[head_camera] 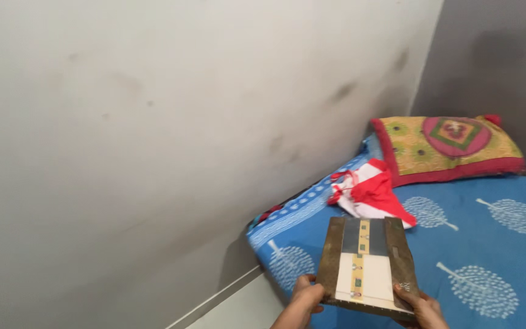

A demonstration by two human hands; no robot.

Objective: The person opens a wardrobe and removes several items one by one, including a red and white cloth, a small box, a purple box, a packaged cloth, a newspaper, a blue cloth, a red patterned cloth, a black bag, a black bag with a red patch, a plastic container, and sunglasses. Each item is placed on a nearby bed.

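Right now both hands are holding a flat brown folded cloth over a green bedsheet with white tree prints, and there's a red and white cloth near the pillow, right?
Not quite: the bedsheet is blue, not green, as the head view shows. The rest holds: the left hand and right hand hold the flat brown folded cloth over it, and the red and white cloth lies near the pillow.

Soft even indoor light, slight motion blur throughout, tilted view, faint shadow along the wall (153, 122) base, no glare

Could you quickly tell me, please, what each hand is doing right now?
Left hand: closed on the lower left corner of the flat folded brown cloth.
Right hand: closed on its lower right corner.
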